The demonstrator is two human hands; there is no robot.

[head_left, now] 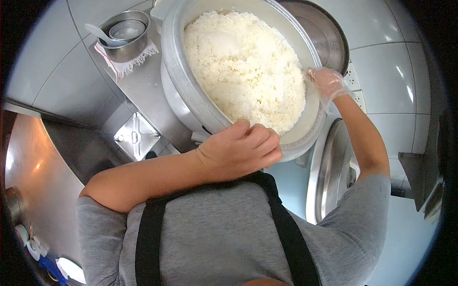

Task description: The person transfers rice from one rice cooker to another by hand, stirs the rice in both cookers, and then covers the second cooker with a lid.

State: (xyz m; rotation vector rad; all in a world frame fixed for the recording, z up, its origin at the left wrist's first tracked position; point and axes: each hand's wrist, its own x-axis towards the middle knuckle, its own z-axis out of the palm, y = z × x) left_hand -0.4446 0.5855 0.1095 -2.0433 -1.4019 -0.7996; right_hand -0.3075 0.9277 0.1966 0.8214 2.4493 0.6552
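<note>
A large metal inner pot [202, 93] full of cooked white rice [243, 66] sits tilted in a wide rice cooker [179, 95]. My left hand [245, 145], bare, has its fingers curled over the pot's near rim. At the far right rim is my right hand [329, 83], in a clear plastic glove, with its fingers closed on the edge. Part of that grip is hidden by the loose glove.
A steel bowl [125, 50] holding a smaller bowl and a white rice paddle [99, 32] stands on a cloth at left. Behind the pot leans a dark round pan [329, 35]. A metal lid [336, 167] is at right. Wall sockets [355, 86] are near my right hand.
</note>
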